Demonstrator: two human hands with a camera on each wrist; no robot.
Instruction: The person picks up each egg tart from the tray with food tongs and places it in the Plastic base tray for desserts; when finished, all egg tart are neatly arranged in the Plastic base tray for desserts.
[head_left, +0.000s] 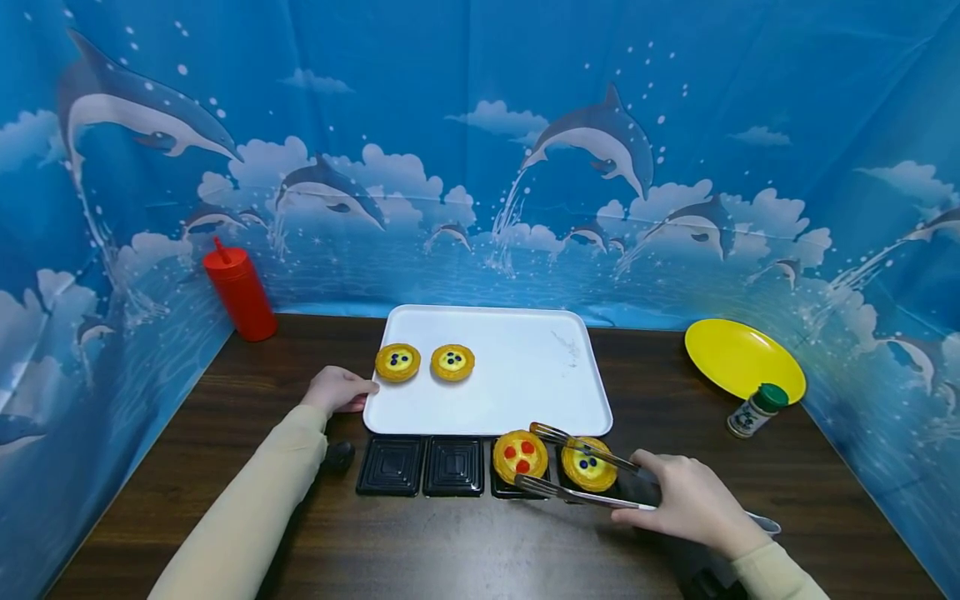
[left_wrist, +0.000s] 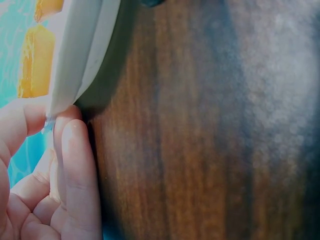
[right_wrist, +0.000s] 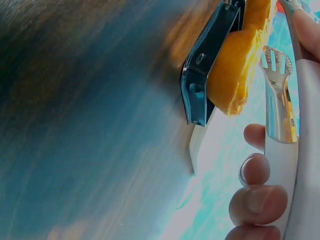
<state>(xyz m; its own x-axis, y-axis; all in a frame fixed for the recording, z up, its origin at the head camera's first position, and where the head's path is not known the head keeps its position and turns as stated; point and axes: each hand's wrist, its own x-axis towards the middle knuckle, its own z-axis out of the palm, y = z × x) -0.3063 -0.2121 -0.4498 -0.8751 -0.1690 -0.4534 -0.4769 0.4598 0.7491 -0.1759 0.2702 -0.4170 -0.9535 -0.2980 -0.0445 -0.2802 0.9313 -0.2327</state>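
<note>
My left hand pinches the left edge of a white tray, thumb above and fingers beneath the rim in the left wrist view. On the tray sit two tarts with dark blue dots, one at the left edge and one beside it. My right hand holds metal tongs, their arms spread apart. The tong tips reach either side of a tart with red dots, the lower one overlapping its edge. Below the arms lies another blue-dotted tart. Both tarts rest in a black mould tray.
A red squeeze bottle stands at the back left. At the right are a yellow plate and a green-capped shaker tilted against its rim. Two left mould cups hold no tart. A dolphin-print curtain encloses the table.
</note>
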